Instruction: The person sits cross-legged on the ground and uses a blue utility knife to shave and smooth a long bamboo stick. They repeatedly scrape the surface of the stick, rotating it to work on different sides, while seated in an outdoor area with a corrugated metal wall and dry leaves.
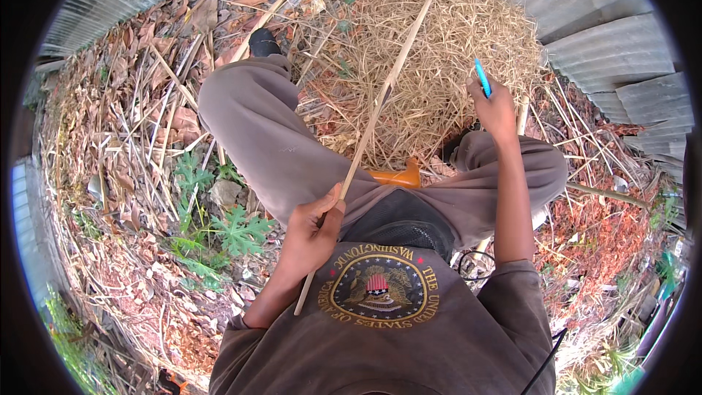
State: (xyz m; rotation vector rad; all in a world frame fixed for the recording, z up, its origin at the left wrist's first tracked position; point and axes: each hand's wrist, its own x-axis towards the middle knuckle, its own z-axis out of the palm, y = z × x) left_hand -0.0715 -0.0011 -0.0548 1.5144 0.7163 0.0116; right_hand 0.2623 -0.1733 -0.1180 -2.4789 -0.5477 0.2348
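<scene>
My left hand (308,238) is closed around the lower part of a long, thin strip of pale wood or bamboo (395,72). From beside my shirt, the strip slants up over my lap to the straw, with a darker patch near its middle. Off to the right, above my bent knee, my right hand (496,106) grips a slim bright blue pen-like tool (482,77) that points up and away. Its exact kind is not clear. The tool and the strip are well apart.
Dry straw (453,36) is heaped ahead of me. An orange object (398,176) lies between my legs. Dead leaves and sticks (164,95) cover the left ground, with a green leafy plant (243,230) near my thigh. Corrugated metal sheets (614,58) border the space.
</scene>
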